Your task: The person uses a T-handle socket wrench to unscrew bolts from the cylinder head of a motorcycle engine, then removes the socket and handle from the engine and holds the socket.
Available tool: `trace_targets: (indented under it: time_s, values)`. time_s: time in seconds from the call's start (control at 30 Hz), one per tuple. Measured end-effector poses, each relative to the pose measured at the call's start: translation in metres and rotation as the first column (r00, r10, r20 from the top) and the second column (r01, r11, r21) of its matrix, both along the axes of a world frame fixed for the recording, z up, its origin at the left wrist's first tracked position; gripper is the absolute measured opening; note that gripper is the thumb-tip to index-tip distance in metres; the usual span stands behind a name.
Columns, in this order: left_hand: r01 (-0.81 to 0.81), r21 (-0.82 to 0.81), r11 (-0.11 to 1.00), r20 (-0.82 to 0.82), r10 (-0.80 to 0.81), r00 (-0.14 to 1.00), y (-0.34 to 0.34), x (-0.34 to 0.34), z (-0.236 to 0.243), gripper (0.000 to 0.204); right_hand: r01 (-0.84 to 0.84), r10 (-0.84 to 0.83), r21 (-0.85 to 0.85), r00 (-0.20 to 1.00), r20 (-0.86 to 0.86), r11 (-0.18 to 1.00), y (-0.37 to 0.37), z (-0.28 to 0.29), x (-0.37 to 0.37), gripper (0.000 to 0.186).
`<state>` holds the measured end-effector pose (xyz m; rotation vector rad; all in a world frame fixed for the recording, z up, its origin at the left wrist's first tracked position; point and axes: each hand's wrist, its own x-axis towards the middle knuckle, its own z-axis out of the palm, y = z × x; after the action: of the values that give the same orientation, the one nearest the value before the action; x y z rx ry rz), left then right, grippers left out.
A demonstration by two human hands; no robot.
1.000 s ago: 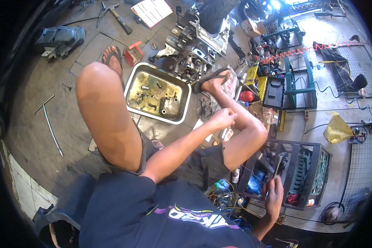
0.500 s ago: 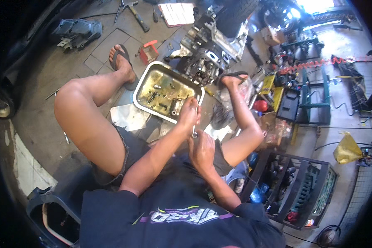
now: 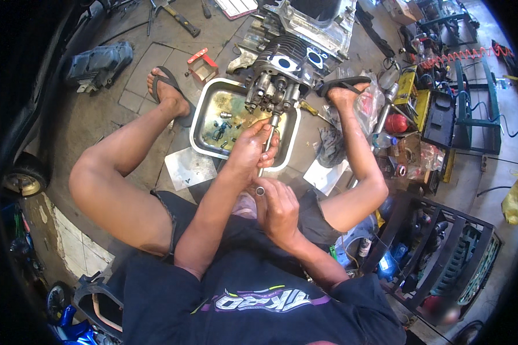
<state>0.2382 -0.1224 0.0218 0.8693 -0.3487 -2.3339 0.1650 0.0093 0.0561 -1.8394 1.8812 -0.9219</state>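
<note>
I sit on the floor with my legs spread around a metal tray (image 3: 204, 123) holding several small parts. A grey engine block (image 3: 285, 60) stands at the tray's far edge, with a cluster of fittings (image 3: 270, 92) hanging over it. A long metal socket wrench (image 3: 270, 127) runs from my lap up to those fittings. My left hand (image 3: 248, 148) wraps around its shaft. My right hand (image 3: 277, 206) grips its near end, where the round socket tip (image 3: 261, 190) shows.
A black tool rack (image 3: 443, 247) stands at my right with bottles and cans beside it. A red can (image 3: 396, 123), a yellow box (image 3: 407, 86) and rags lie by my right foot (image 3: 346, 95). A hammer (image 3: 178, 16) and a dark cover (image 3: 98, 62) lie at the far left.
My right hand came from the tool rack at my right to my lap. Both hands now hold the wrench, which points up at the engine fittings.
</note>
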Motion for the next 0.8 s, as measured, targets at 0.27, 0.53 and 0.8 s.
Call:
trace_targets:
  time_s: [0.27, 0.53, 0.8]
  values:
    - [0.534, -0.09, 0.841, 0.128, -0.522, 0.843, -0.025, 0.044, 0.019, 0.044, -0.137, -0.403, 0.379, -0.307, 0.862, 0.915, 0.009, -0.015, 0.02, 0.041]
    - [0.829, -0.152, 0.538, 0.207, -0.803, 0.559, -0.073, 0.042, 0.019, 0.027, -0.255, -0.428, 0.357, -0.69, 0.583, 0.899, 0.001, -0.023, 0.033, 0.036]
    - [0.88, -0.153, 0.449, 0.191, -0.861, 0.472, -0.09, 0.035, 0.02, 0.025, 0.047, -0.737, 0.741, -0.08, 0.671, 0.669, -0.003, 0.003, 0.044, 0.032]
